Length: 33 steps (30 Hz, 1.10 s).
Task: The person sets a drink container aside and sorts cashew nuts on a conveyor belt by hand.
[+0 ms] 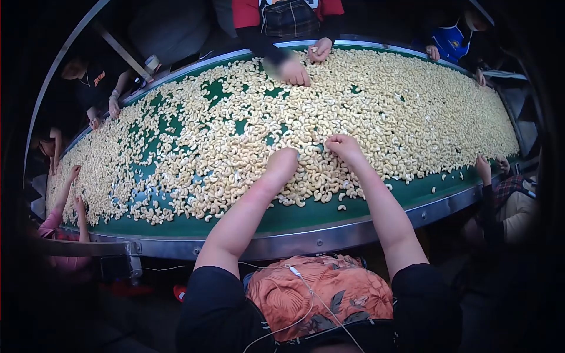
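Pale cashew nuts (318, 173) lie in a thick layer over a green conveyor belt (282, 219). My left hand (283, 163) is down among the nuts near the middle, its rounded back toward me and its fingers curled under. To its right, my right hand (344, 147) is closed, with fingertips pinched together just above the cashews. Whatever either hand holds is hidden or too small to make out.
A metal rail (318, 240) edges the belt on my side. Across from me, a person's hands (295, 72) work in the nuts. Other people's hands reach in at left (113, 107) and right (484, 169). A thin white cable (312, 288) hangs over my patterned apron (347, 279).
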Each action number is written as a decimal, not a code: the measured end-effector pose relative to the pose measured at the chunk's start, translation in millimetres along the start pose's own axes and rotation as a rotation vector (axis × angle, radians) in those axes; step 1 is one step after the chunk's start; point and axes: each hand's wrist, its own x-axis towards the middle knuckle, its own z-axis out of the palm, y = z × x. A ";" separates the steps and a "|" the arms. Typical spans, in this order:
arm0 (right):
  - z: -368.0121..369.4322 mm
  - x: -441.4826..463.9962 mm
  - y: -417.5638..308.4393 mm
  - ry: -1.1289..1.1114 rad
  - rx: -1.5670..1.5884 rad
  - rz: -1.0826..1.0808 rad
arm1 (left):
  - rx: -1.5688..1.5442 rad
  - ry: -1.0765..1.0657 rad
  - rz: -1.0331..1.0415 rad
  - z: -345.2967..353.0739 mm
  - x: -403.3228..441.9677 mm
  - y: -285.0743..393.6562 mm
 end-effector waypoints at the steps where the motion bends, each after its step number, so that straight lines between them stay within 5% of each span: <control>1: 1.6 -2.0 -7.1 0.025 -0.078 -0.037 | -0.039 0.028 0.011 0.5 -1.0 -0.1; 4: 13.2 8.5 -20.7 0.116 -0.501 -0.295 | -0.582 -0.325 -0.335 -46.0 -5.2 13.3; 8: 34.8 34.1 -18.8 0.100 -0.897 -0.419 | -1.716 -0.195 -0.465 -37.4 -23.8 -18.3; 13: 27.9 23.3 -16.8 0.097 -1.032 -0.543 | -1.889 -0.135 -0.428 -35.2 -8.5 1.4; 16: 5.1 4.2 -21.4 -0.124 -0.642 -0.334 | -1.882 -0.153 -0.432 -27.3 12.6 27.7; 20: -48.5 -15.0 -2.4 -0.493 0.728 0.157 | -1.997 -0.181 -0.431 -14.6 17.7 52.4; 21: -60.2 -22.7 -0.7 -0.500 0.812 0.155 | -2.047 -0.147 -0.454 -10.6 16.3 57.6; 22: -67.7 -28.4 -5.5 -0.336 0.763 0.189 | -2.088 -0.139 -0.523 -7.0 15.9 61.5; 24: -90.6 8.3 21.5 -0.360 0.715 0.190 | -2.162 -0.120 -0.659 -1.0 18.5 67.8; 27: -92.3 18.1 -2.4 -0.032 -0.478 -0.216 | -2.107 -0.227 -0.624 8.0 20.0 65.5; 28: -90.7 23.8 0.0 0.004 -0.647 -0.277 | -2.085 -0.262 -0.584 3.9 19.2 69.7; 30: -85.1 35.3 11.0 0.074 -0.985 -0.397 | -1.806 -0.219 -0.612 -3.0 19.0 80.0; 33: -89.0 27.7 -6.0 -0.037 -1.063 -0.307 | -1.402 -0.211 -0.562 -14.0 19.5 97.1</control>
